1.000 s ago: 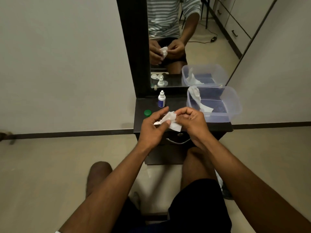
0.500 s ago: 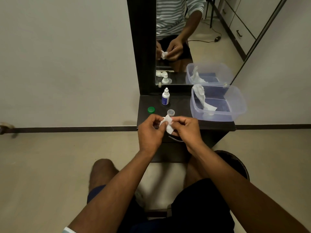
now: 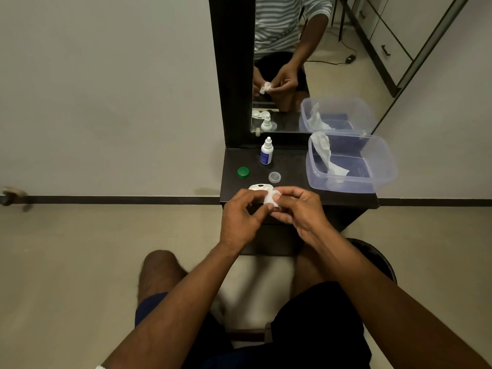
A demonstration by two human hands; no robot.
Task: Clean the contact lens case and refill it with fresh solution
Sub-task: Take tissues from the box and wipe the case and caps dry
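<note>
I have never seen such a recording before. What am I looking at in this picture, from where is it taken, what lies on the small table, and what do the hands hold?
There is no machine here. A person wears a camera on the head, so you look forward and down along both arms. The person sits before a dark table with a mirror behind it, which repeats the scene. On the table stand a dropper bottle, a green cap, a clear cap and a plastic tub with a tissue hanging in it. The left hand and right hand together pinch a small white tissue wad. A white lens case shows just behind the fingers; whether a hand holds it, I cannot tell.
</note>
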